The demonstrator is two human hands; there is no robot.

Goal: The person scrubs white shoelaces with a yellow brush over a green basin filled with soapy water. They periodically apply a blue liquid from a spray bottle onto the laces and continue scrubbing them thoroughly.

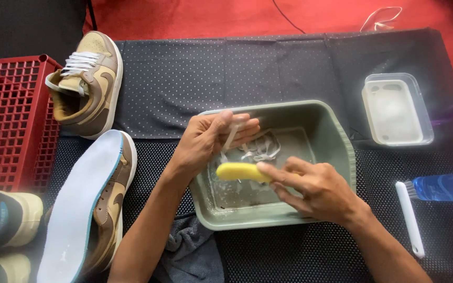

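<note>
Over the green basin (336,141), my left hand (205,139) pinches a white lace (233,133), my right hand (315,191) grips the yellow brush (239,171); more laces (260,149) lie unscrubbed.

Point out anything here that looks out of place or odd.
One brown sneaker lies tipped on its side, pale sole up, while its mate stands upright and laced. Loose white laces sit in the green basin, where the left hand holds one and the right hand a yellow brush. Nothing looks spilled or damaged.

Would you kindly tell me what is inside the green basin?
The green basin holds shallow water and white shoelaces. The left hand and the right hand, gripping a yellow brush, cover part of its floor.
</note>
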